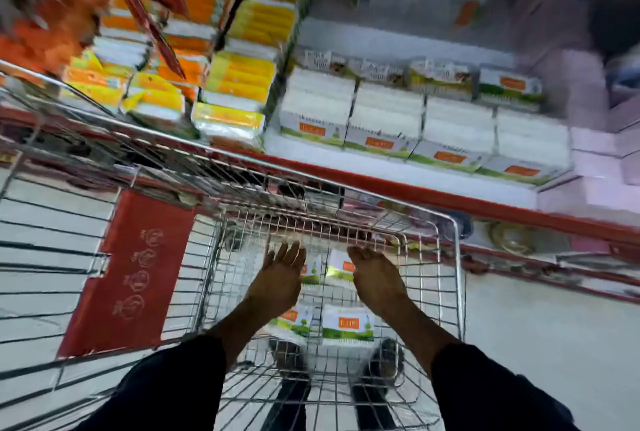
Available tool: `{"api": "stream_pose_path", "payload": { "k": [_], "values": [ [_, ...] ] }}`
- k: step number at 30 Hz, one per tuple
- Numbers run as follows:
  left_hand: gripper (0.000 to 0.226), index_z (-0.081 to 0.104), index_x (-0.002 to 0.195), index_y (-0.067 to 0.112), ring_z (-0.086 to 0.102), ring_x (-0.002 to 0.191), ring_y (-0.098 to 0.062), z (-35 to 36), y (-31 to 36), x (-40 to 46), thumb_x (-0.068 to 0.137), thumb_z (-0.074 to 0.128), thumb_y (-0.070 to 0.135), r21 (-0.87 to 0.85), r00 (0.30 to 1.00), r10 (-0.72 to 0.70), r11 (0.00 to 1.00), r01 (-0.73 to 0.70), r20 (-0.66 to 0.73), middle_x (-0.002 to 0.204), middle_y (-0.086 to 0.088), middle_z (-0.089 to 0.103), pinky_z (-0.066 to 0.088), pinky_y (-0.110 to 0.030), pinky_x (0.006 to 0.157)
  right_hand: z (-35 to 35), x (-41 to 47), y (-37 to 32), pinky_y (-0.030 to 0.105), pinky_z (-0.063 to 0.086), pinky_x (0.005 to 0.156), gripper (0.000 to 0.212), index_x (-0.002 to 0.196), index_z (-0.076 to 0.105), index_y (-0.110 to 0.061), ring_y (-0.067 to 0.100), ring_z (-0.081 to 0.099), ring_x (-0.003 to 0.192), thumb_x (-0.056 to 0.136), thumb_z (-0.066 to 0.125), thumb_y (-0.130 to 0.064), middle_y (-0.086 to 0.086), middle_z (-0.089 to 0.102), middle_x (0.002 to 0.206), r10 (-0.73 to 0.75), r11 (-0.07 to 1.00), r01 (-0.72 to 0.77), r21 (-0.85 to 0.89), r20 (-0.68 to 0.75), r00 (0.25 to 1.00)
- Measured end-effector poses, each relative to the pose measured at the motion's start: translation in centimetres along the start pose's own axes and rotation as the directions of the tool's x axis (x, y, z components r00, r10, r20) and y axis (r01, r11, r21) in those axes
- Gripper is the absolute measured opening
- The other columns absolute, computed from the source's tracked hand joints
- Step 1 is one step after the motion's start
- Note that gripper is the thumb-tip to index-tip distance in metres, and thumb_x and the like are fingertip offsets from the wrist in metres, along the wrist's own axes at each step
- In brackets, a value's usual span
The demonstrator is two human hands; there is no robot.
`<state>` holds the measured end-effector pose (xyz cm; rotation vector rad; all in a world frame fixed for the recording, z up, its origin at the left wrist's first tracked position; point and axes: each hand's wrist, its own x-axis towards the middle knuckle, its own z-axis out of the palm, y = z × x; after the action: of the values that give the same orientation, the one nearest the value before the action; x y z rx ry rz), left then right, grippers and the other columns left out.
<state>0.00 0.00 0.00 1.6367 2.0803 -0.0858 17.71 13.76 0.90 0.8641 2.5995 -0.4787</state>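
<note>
**White packs [348, 325] are arranged in a wire cart [458, 274].**
The left hand [282, 271] and right hand [375, 274] are spread wide, holding nothing; packs lie between and under them. Straight fingers [288, 252] could be caught in the mesh [329, 229] just ahead.

A store shelf [415, 195] with a red front edge spans the far side. White packs [457, 132] fill it at right, yellow and orange packs [239, 80] at left. Pale floor [554, 344] lies near right.
</note>
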Motion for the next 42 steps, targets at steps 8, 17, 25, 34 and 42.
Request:
{"api": "stream_pose_path", "payload": {
  "k": [8,17,25,34,42],
  "values": [
    [0.069,0.032,0.148,0.009,0.04,0.135,-0.034,2.9,-2.1,4.6,0.084,0.052,-0.007,-0.022,0.99,-0.036,0.999,0.039,0.138,0.147,-0.016,0.044,0.034,-0.043,0.11,2.2,4.6,0.8,0.04,0.046,0.094,0.04,0.129,0.05,-0.01,0.032,0.052,0.118,0.09,0.061,-0.013,0.012,0.058,0.128,0.1,0.995,-0.098,-0.026,0.092,0.991],
    [0.038,0.069,0.115,0.008,0.06,0.108,-0.032,0.7,-2.7,4.2,0.083,0.058,-0.01,-0.249,0.996,-0.061,0.966,0.074,0.061,0.114,-0.014,0.065,0.049,-0.038,0.089,0.8,3.3,0.8,0.034,0.045,0.091,0.032,0.11,0.065,-0.014,0.029,0.056,0.112,0.079,0.074,-0.013,0.008,0.066,0.115,0.155,0.964,-0.156,0.214,0.02,0.988],
    [0.046,0.073,0.11,0.014,0.069,0.096,-0.025,-5.2,-1.0,-1.0,0.075,0.064,-0.016,-0.184,0.98,-0.063,0.982,0.028,-0.189,0.116,-0.005,0.067,0.057,-0.035,0.079,-4.9,-1.4,-1.7,0.033,0.05,0.078,0.034,0.097,0.069,-0.017,0.027,0.063,0.096,0.073,0.066,0.007,0.005,0.07,0.101,0.176,0.962,-0.121,0.245,-0.217,0.96],
    [0.044,0.074,0.103,0.007,0.067,0.086,-0.027,-17.5,1.8,-6.4,0.067,0.072,-0.017,-0.147,0.877,-0.02,0.987,-0.059,-0.481,0.099,-0.005,0.068,0.061,-0.04,0.065,-16.9,-6.3,-3.8,0.029,0.056,0.073,0.049,0.09,0.073,-0.024,0.023,0.067,0.092,0.053,0.082,0.007,-0.002,0.073,0.096,0.176,0.975,-0.082,0.208,-0.49,0.853],
    [0.029,0.073,0.105,0.007,0.061,0.092,-0.026,-25.8,3.3,-6.0,0.082,0.057,0.002,-0.087,0.732,0.051,0.985,-0.149,-0.68,0.097,-0.006,0.069,0.057,-0.036,0.074,-25.5,-7.6,-3.6,0.035,0.054,0.074,0.048,0.099,0.07,-0.016,0.027,0.062,0.088,0.06,0.076,0.012,0.005,0.068,0.092,0.129,0.98,0.003,0.198,-0.649,0.75]
  ]
}}
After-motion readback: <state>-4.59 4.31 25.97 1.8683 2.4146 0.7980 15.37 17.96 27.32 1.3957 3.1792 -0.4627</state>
